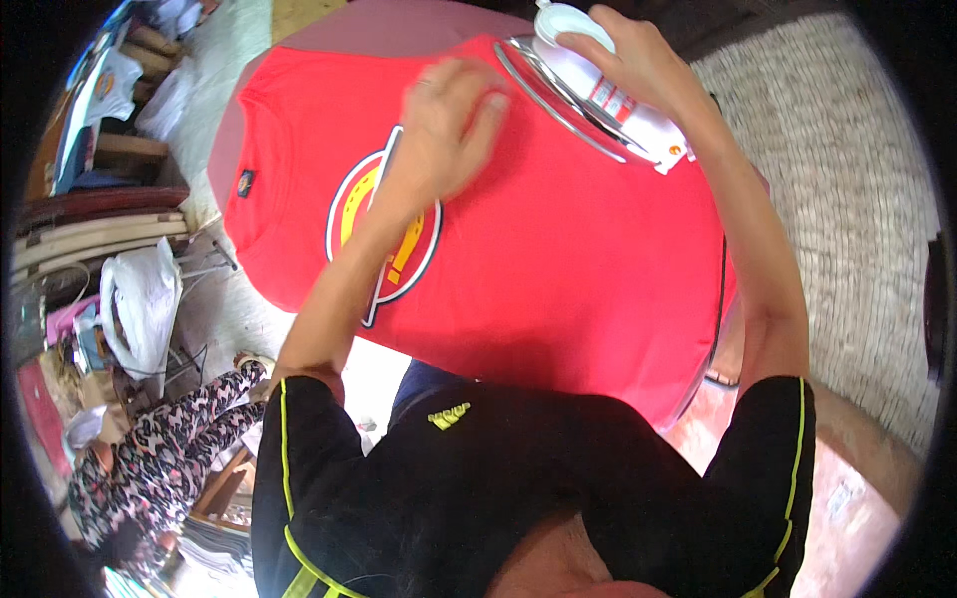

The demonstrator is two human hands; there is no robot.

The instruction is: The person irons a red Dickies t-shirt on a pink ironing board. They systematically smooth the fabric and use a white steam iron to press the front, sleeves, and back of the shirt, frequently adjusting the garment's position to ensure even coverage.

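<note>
Smoothing step, apparently: left hand (454,125) loosely open, holding nothing visible, over red shirt (578,259) mid-frame; right hand (638,55) grips iron (590,90), top right of centre. Next pass likely needs left hand clear, iron flat.

White plastic bag (140,311) (rumpled), person (150,463) in patterned clothes (204,411)

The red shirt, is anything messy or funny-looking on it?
Nothing stands out. The red shirt lies spread out, with no spill, tear or burn showing. The left forearm covers part of its round picture, so I can't check there. The right hand is holding the iron.
</note>
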